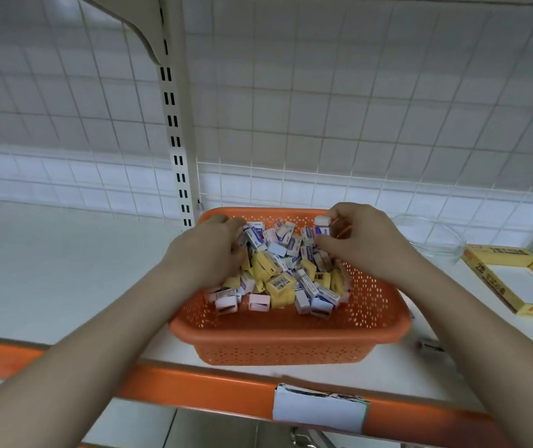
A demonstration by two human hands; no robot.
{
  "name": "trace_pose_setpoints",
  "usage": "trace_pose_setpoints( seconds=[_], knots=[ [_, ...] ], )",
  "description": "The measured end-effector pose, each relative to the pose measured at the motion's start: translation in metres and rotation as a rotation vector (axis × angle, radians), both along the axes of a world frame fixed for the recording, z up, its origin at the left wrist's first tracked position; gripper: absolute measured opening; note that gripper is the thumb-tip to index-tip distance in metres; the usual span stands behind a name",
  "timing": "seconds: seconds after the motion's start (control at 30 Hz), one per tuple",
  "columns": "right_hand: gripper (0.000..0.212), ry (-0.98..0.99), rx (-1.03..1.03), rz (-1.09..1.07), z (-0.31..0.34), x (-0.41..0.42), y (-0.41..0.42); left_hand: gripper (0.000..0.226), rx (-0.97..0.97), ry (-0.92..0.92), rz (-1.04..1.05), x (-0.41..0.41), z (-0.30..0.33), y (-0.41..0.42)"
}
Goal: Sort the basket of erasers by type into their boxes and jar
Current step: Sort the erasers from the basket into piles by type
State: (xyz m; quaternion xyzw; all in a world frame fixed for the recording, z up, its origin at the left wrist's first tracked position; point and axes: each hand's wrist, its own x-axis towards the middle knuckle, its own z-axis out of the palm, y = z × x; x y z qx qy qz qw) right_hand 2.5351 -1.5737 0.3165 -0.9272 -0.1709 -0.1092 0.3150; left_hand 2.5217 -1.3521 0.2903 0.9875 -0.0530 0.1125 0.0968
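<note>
- Here, the orange basket of erasers sits on the shelf.
- Right hand, at one o'clock in the basket: its grip pinches a white eraser.
- Left hand, at ten o'clock: fingers curled into the pile; whether they hold anything, cannot tell.
- Jar and yellow box lie at three o'clock.

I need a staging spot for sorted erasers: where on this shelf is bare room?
Bare shelf lies left of the orange basket, out to the slotted upright. Right of the basket is crowded: the clear jar, the yellow box and a small loose item at the front edge.
</note>
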Motion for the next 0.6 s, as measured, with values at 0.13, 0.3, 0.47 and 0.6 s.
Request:
trace_pose_setpoints(
  seconds=[0.13,0.3,0.47,0.6],
  knots=[
    [0.009,-0.021,0.012,-0.014,0.004,-0.012,-0.011,0.049,0.088,0.095,0.027,0.023,0.011,-0.006],
    [0.017,-0.034,0.058,-0.015,0.003,-0.029,-0.016,0.044,0.016,0.168,0.034,0.028,0.016,-0.007],
    [0.002,-0.046,0.201,-0.060,-0.003,-0.043,-0.016,0.033,-0.085,0.023,0.049,0.016,0.023,-0.006],
    [0.012,-0.084,0.389,-0.112,-0.011,-0.058,-0.016,0.028,-0.178,-0.109,0.010,0.003,0.026,-0.011]
  ],
)
